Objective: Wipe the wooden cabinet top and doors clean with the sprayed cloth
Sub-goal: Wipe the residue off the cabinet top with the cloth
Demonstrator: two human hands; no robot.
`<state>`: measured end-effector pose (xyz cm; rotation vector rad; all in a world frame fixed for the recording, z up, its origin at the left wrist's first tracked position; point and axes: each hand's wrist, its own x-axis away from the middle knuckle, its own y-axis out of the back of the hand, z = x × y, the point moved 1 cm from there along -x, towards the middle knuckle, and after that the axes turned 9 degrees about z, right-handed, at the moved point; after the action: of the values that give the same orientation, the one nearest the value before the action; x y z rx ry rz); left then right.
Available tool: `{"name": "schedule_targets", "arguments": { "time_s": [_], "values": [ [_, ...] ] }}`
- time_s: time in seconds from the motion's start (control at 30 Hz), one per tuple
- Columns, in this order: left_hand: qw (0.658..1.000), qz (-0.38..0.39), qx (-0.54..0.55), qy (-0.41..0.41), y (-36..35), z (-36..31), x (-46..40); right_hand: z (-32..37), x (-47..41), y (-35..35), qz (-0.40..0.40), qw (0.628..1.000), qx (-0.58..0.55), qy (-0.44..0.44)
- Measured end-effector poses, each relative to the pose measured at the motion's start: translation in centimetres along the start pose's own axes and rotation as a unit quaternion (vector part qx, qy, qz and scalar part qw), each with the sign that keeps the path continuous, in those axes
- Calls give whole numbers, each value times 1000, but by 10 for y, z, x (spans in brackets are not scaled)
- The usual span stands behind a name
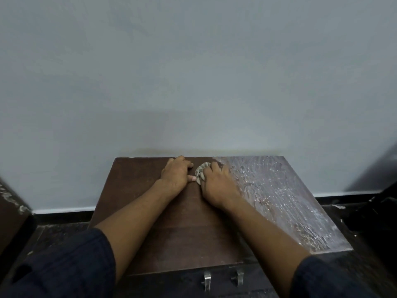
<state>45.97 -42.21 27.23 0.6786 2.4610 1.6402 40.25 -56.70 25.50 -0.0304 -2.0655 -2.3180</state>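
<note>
A dark wooden cabinet top (137, 203) fills the middle of the view, against a pale wall. Its right half is streaked with whitish, dusty smears (285, 194); its left half looks plain brown. My right hand (217, 186) grips a crumpled beige cloth (200, 172) and presses it on the top near the back edge. My left hand (177, 173) rests on the top just left of the cloth, fingers bent, thumb pointing toward the cloth. Two metal door handles (207, 280) show below the front edge.
The pale wall stands right behind the cabinet, with a white skirting strip (64, 210) at its foot. Dark floor lies on both sides. A dark piece of furniture (10, 207) stands at the far left and another dark shape (378, 190) at the far right.
</note>
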Motion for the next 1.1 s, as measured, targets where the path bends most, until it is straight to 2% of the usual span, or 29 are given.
{"name": "schedule_targets", "arguments": {
  "time_s": [0.1,0.3,0.5,0.7,0.87,1.03,1.1],
  "values": [
    [999,20,-26,4,-2,-6,13,10,46,-1,-20,1000,-5,18],
    [991,-76,-54,-90,-17,-28,56,24,122,-9,-37,998,-45,13],
    [994,-71,15,-87,-23,-35,66,22,76,0,-42,996,-63,-54],
    [993,-82,47,-67,-31,-31,70,19,124,-8,-38,997,-65,29],
    [995,-68,41,-59,-33,-36,75,9,100,2,-47,993,-78,-70],
    [993,-78,56,-67,-30,-42,74,46,151,-12,-64,994,-79,48],
    [992,-78,50,-80,-31,-43,76,42,167,-15,-73,993,-70,54]
  ]
}}
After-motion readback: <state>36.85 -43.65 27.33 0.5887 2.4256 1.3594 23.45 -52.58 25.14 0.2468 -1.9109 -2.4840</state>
